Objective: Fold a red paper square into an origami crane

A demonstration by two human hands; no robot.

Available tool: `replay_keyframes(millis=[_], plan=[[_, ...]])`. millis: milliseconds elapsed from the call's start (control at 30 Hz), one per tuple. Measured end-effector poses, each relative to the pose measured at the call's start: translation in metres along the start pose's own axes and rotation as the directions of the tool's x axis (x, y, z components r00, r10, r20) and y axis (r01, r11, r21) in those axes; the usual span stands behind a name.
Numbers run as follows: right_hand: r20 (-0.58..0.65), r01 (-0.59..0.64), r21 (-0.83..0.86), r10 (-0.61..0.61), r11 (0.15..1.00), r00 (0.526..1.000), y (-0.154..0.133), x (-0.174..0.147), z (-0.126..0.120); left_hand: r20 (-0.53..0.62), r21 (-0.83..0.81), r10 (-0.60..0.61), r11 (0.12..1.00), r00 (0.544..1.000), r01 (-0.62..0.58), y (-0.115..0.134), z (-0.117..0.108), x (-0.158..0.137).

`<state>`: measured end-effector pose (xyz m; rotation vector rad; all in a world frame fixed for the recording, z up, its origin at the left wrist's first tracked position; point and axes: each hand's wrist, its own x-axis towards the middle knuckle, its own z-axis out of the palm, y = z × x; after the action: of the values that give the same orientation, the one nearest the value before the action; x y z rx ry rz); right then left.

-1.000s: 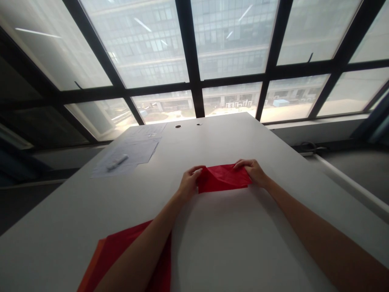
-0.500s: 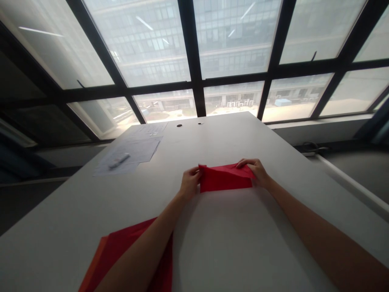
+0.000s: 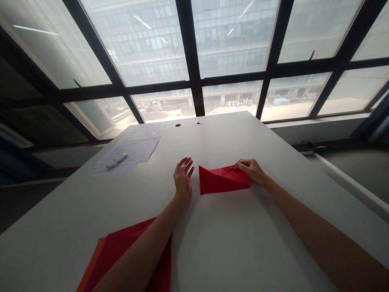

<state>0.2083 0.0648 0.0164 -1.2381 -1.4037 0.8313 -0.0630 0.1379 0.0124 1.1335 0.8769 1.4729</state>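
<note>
A folded sheet of red paper [image 3: 223, 181] lies on the white table [image 3: 231, 243], its upper layer slightly raised along a slanting crease. My right hand [image 3: 251, 169] pinches its upper right corner between thumb and fingers. Just left of the paper, my left hand [image 3: 183, 177] is open, fingers spread and pointing up, apart from the sheet. Beneath my left forearm lies a stack of red paper [image 3: 130, 235], partly covered by the arm. An orange sheet [image 3: 91, 261] shows along the stack's left edge.
Printed white sheets [image 3: 141, 148] lie at the table's far left, with a whitish marker-like stick [image 3: 118, 161] on top. Two round holes, one a cable hole [image 3: 178, 125], sit near the far edge. Tall windows [image 3: 231, 36] with dark frames stand behind the table.
My left hand has let go of the red paper's left end and moved slightly left, its fingers opening. My right hand still grips the right corner.
</note>
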Motion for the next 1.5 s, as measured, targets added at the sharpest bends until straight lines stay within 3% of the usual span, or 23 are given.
replay_keyframes(millis=[100, 200, 267, 367, 433, 500, 633, 800, 833, 900, 1000, 1133, 1400, 1500], plan=[[0.014, 0.078, -0.217, -0.077, 0.973, 0.997, 0.004, 0.001, 0.003, 0.074, 0.091, 0.145, 0.984, 0.987, -0.151, 0.006, 0.002, -0.007], [0.041, 0.154, -0.293, -0.149, 0.944, 0.988, 0.007, 0.002, 0.003, 0.291, 0.297, 0.235, 0.899, 0.927, -0.321, 0.010, 0.004, -0.015], [0.045, 0.179, -0.319, -0.173, 0.931, 0.984, 0.009, 0.002, 0.002, 0.454, 0.486, 0.166, 0.778, 0.875, -0.399, 0.010, 0.007, -0.019], [0.036, 0.181, -0.390, -0.182, 0.903, 0.983, 0.012, 0.001, 0.003, 0.531, 0.696, 0.102, 0.514, 0.841, -0.502, 0.009, 0.012, -0.023], [0.057, 0.191, -0.432, -0.185, 0.881, 0.981, 0.014, 0.000, 0.006, 0.563, 0.726, 0.152, 0.379, 0.812, -0.574, 0.010, 0.015, -0.025], [0.092, 0.219, -0.459, -0.200, 0.861, 0.976, 0.016, 0.000, 0.010, 0.644, 0.692, 0.166, 0.287, 0.746, -0.662, 0.012, 0.017, -0.029], [0.101, 0.231, -0.548, -0.211, 0.804, 0.972, 0.014, -0.001, 0.013, 0.788, 0.611, -0.055, 0.193, 0.613, -0.768, 0.010, 0.018, -0.038], [-0.046, 0.121, -0.802, -0.262, 0.585, 0.964, -0.009, -0.009, 0.033, 0.787, 0.611, -0.224, 0.158, 0.575, -0.775, 0.001, 0.015, -0.040], [-0.019, 0.143, -0.806, -0.267, 0.575, 0.964, -0.013, -0.012, 0.041, 0.787, 0.610, -0.232, 0.154, 0.572, -0.777, 0.000, 0.015, -0.039], [0.152, 0.261, -0.776, -0.232, 0.574, 0.961, -0.016, -0.017, 0.060, 0.786, 0.609, -0.240, 0.153, 0.569, -0.778, -0.001, 0.015, -0.038], [0.306, 0.286, -0.763, -0.065, 0.580, 0.950, -0.011, -0.022, 0.078, 0.781, 0.616, -0.247, 0.156, 0.573, -0.772, -0.002, 0.015, -0.038], [0.289, 0.211, -0.821, 0.067, 0.530, 0.955, 0.001, -0.023, 0.070, 0.745, 0.655, -0.266, 0.116, 0.612, -0.747, -0.004, 0.014, -0.038], [0.191, 0.092, -0.882, 0.173, 0.462, 0.966, 0.008, -0.017, 0.039, 0.554, 0.815, -0.244, -0.038, 0.796, -0.578, -0.007, 0.016, -0.043], [0.168, 0.068, -0.889, 0.185, 0.452, 0.968, 0.008, -0.015, 0.035, 0.527, 0.830, -0.249, -0.052, 0.812, -0.555, -0.008, 0.017, -0.044]])
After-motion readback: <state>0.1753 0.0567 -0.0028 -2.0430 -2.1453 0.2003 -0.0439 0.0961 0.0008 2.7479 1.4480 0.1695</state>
